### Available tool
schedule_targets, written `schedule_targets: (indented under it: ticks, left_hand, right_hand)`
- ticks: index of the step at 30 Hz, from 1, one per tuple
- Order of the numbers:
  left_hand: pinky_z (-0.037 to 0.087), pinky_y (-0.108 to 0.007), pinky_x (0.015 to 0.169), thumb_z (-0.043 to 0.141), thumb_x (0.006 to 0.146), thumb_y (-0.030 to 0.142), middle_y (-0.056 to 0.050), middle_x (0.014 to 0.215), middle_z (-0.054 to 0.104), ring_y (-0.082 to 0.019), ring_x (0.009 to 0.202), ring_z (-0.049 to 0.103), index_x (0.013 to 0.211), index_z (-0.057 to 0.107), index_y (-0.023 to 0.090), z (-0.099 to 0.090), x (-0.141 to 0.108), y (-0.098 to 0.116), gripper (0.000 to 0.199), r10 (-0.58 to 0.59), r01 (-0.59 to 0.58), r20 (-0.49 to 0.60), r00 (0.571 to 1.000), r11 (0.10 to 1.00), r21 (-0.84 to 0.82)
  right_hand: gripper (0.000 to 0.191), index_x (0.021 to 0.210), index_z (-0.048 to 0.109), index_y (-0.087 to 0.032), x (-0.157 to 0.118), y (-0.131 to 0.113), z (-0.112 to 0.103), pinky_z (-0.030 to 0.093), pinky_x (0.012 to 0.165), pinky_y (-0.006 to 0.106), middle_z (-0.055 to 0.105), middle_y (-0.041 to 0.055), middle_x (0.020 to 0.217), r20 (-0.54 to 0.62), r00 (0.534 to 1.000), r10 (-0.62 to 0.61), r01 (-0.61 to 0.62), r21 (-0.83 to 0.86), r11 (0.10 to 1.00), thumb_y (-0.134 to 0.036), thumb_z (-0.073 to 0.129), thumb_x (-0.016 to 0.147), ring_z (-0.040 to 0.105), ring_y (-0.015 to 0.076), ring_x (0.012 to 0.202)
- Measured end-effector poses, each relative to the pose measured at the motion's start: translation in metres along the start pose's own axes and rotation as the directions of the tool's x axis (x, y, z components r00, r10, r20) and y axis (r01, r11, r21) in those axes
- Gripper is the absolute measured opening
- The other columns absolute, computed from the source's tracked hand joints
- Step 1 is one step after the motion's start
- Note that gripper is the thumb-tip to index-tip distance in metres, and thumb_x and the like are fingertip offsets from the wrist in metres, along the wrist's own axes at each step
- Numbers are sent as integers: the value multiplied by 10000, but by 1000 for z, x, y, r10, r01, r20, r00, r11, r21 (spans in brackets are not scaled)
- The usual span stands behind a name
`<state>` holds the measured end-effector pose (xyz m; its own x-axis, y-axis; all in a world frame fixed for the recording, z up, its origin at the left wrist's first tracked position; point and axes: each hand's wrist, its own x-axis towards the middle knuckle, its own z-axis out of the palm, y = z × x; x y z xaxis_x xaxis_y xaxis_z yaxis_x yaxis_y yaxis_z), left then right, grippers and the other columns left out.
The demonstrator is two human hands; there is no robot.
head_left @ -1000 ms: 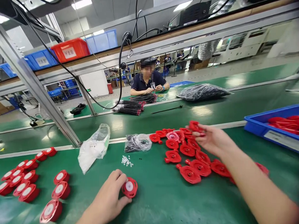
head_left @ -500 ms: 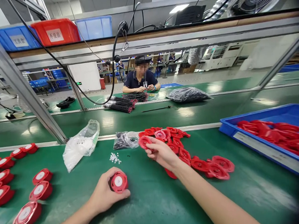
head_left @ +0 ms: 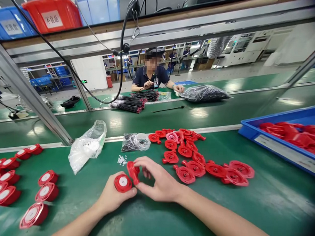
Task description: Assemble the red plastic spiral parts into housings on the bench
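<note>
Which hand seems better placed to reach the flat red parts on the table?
Probably the right hand: it's nearer the flat red parts, though holding a red piece. The left hand, farther away, holds a white-centred unit.

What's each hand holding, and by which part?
Left hand: a white-centred red piece, by its sides. Right hand: a thinner red piece, by its edge.

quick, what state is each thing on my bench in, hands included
left hand: closed around a red housing
held red housing: white disc showing
right hand: gripping a red cover
held red cover: tilted on edge
red covers: loose, clustered
white pieces: loose, in a small pile
clear bag: slumped, white contents
blue tray: part-filled with red parts
</note>
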<state>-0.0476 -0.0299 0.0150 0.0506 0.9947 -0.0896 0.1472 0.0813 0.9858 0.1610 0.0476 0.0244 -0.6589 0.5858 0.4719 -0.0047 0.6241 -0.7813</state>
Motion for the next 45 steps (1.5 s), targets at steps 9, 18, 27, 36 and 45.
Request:
schedule_targets:
  ticks: [9, 18, 27, 36, 45]
  left_hand:
    - [409, -249, 639, 754, 681, 126, 20, 745, 612, -122, 671, 455, 838, 649, 140, 4, -4, 4, 190, 64, -68, 82, 995, 997, 48]
    - [416, -245, 609, 719, 668, 117, 14, 714, 635, -123, 643, 482, 862, 681, 127, 5, -5, 2, 198, 56, -60, 84, 995, 997, 50]
    - [461, -268, 664, 694, 659, 90, -18, 821, 727, -165, 720, 579, 918, 733, 124, 7, -5, 0, 264, 96, -106, 94, 991, 988, 109]
    - [342, -249, 562, 666, 719, 121, 51, 632, 537, -112, 610, 406, 682, 480, 204, 21, -8, -17, 207, 116, -70, -179, 977, 967, 245]
    - [497, -363, 908, 890, 673, 307, -58, 1126, 681, -257, 1018, 646, 1235, 544, 229, 7, -5, -5, 665, 149, -134, -91, 985, 979, 152]
  right_hand:
    - [520, 1456, 500, -206, -6, -6, 10, 588, 885, 369, 573, 172, 1381, 179, 928, -327, 362, -218, 906, -229, 612, 949, 651, 267, 1149]
    - [534, 1463, 525, -209, -6, -9, 9, 561, 958, 395, 577, 165, 1402, 234, 941, -245, 287, -164, 944, -259, 657, 948, 632, 277, 1195]
    - [410, 1389, 554, -201, -2, 2, 11, 515, 804, 391, 647, 169, 1360, 317, 896, -312, 377, -167, 911, -342, 644, 1015, 617, 243, 938]
    - [428, 1356, 522, -188, -11, 2, 39, 459, 666, 392, 725, 156, 1132, 50, 923, -383, 377, -333, 864, -352, 602, 969, 603, 246, 744]
    - [501, 1392, 537, -167, 4, 0, 4, 535, 802, 382, 698, 156, 1258, 221, 847, -483, 531, -360, 767, -460, 606, 992, 666, 261, 944]
